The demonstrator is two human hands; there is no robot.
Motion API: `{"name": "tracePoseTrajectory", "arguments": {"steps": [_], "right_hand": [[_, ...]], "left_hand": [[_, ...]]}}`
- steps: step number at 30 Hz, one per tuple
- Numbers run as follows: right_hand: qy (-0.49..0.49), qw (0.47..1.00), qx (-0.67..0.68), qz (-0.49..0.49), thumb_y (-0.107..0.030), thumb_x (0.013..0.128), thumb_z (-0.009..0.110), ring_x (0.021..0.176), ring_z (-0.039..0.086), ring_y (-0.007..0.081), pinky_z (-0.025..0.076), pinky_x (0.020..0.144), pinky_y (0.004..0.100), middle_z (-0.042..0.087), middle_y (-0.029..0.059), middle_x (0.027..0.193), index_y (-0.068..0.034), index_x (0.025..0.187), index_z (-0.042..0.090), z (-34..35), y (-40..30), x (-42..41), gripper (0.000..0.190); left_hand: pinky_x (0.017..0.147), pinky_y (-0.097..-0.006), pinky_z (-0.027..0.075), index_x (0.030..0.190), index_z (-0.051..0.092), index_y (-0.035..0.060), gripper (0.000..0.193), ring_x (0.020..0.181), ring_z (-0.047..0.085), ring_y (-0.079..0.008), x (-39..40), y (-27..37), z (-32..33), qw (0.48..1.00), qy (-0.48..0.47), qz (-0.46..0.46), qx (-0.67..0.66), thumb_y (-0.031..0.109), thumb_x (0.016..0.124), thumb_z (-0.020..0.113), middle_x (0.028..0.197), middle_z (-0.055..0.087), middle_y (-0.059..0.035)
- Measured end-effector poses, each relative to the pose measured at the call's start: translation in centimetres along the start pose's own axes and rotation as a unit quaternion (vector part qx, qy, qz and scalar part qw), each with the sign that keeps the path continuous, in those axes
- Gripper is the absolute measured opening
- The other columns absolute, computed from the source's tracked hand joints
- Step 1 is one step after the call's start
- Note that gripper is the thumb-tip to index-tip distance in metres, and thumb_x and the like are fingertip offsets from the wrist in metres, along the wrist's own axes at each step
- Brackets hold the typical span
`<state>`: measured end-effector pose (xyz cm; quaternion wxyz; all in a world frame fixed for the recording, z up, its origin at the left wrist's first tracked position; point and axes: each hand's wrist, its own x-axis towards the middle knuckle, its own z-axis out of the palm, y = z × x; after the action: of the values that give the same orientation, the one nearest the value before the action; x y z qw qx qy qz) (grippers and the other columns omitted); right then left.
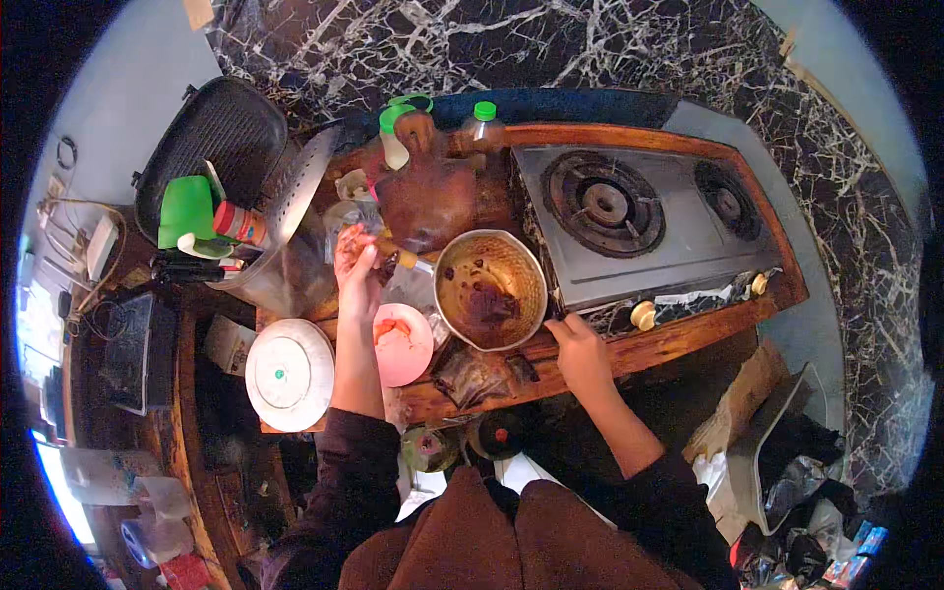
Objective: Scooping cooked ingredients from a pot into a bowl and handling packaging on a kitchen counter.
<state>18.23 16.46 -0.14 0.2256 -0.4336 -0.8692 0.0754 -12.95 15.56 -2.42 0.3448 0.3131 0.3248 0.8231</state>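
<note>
My right hand (582,354) grips the short dark handle of a hammered metal saucepan (451,310). Dark brown sauce or residue (490,302) with clumps coats its inside. In my left hand (359,269) is a utensil with a yellow-brown handle (405,258) and a pale metal neck; its tip is at the saucepan's left rim, and whether it has a blade or bristles I cannot tell. Something dark and reddish-brown shows by the fingers. Below lies a pink plate (402,354) with orange-red smears, and a crumpled dark plastic packet (476,376) lies under the saucepan's front.
A two-burner gas stove (590,273) stands to the right. Behind the saucepan are a wooden cutting board (428,195) and a green-capped bottle (485,129). An upturned white plate (290,376), a red-lidded jar (240,223) and a black grill pan (221,133) are at left.
</note>
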Motion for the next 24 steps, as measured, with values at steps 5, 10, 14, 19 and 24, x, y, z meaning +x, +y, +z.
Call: {"name": "tracePoseTrajectory", "arguments": {"steps": [5, 10, 14, 19, 24], "right_hand": [[0.013, 0.999, 0.041, 0.012, 0.0, 0.069, 0.047, 0.075, 0.053, 0.0287, 0.045, 0.063, 0.0363, 0.047, 0.0123, 0.076, -0.002, 0.092, 0.056, 0.9, 0.6, 0.5, 0.025], [-0.016, 0.997, 0.055, -0.047, 0.0, 0.069, 0.048, 0.075, 0.053, 0.0286, 0.045, 0.064, 0.0359, 0.048, 0.0128, 0.077, -0.002, 0.092, 0.056, -0.3, 0.2, -0.4, 0.025], [-0.017, 1.0, -0.004, 0.004, 0.0, 0.069, 0.048, 0.076, 0.053, 0.0285, 0.045, 0.065, 0.0355, 0.048, 0.0127, 0.078, -0.001, 0.09, 0.055, -0.4, 0.1, 0.2, 0.023], [0.002, 1.0, -0.012, 0.01, 0.0, 0.069, 0.048, 0.077, 0.053, 0.0292, 0.045, 0.067, 0.0354, 0.049, 0.0127, 0.077, 0.0, 0.088, 0.055, 0.7, 0.8, -0.4, 0.02], [-0.01, 0.998, -0.053, 0.039, -0.002, 0.071, 0.047, 0.071, 0.054, 0.0282, 0.046, 0.06, 0.0347, 0.049, 0.0136, 0.077, 0.003, 0.088, 0.053, 1.0, 0.2, 0.0, 0.019]], "left_hand": [[0.06, -0.018, 0.036, 0.109, 0.044, 0.0041, 0.039, 0.066, 0.044, -0.0061, 0.7, -0.2, 0.5, 0.999, -0.035, 0.004, -0.038, 0.004, 0.074, 0.059, 0.084, 0.054, 0.0006], [0.056, -0.0172, 0.034, 0.109, 0.043, 0.0034, 0.042, 0.063, 0.042, -0.0056, 0.7, 0.5, 0.0, 0.996, -0.071, 0.005, -0.045, 0.006, 0.072, 0.062, 0.084, 0.053, 0.0003], [0.054, -0.0167, 0.033, 0.108, 0.044, 0.0032, 0.042, 0.059, 0.041, -0.0056, 1.3, 1.0, 0.5, 0.996, -0.074, -0.014, -0.045, 0.006, 0.071, 0.063, 0.083, 0.053, 0.0007], [0.05, -0.0165, 0.03, 0.107, 0.045, 0.0033, 0.042, 0.055, 0.038, -0.0057, 2.2, 0.9, 1.3, 0.992, -0.106, -0.037, -0.062, 0.007, 0.069, 0.064, 0.08, 0.053, 0.0012], [0.05, -0.0162, 0.029, 0.107, 0.044, 0.0034, 0.043, 0.056, 0.038, -0.0055, 2.3, 1.1, 0.8, 0.992, -0.104, -0.047, -0.058, 0.005, 0.069, 0.063, 0.081, 0.053, 0.0006]]}}
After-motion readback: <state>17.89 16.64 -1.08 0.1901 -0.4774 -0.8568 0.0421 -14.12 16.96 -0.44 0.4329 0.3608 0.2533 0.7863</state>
